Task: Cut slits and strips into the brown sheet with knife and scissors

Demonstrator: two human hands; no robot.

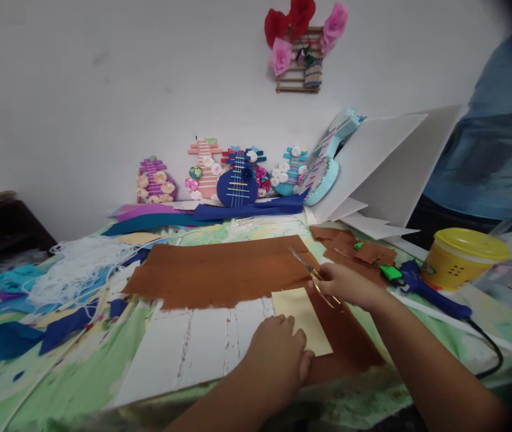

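My left hand (278, 345) lies with bent fingers on the left part of a pale yellow card (309, 321), holding it against brown felt. My right hand (346, 282) is closed round the gold handles of scissors (313, 273). Their blades point up and to the left, over the brown felt sheet (224, 267), above the card's top edge. This felt spreads across the table and runs down to the right beneath the card. A white board (206, 342) with reddish-brown streaks shows below the felt, left of my left hand. My left fingertips are partly hidden.
Brown felt scraps (350, 246), a blue glue gun (433, 294) with a black cord and a yellow tub (463, 258) stand at right. Tangled white cord (83, 270) and blue felt pieces (65, 330) lie left. Several decorated felt instruments (238, 186) lean at the wall beside white boards (373, 162).
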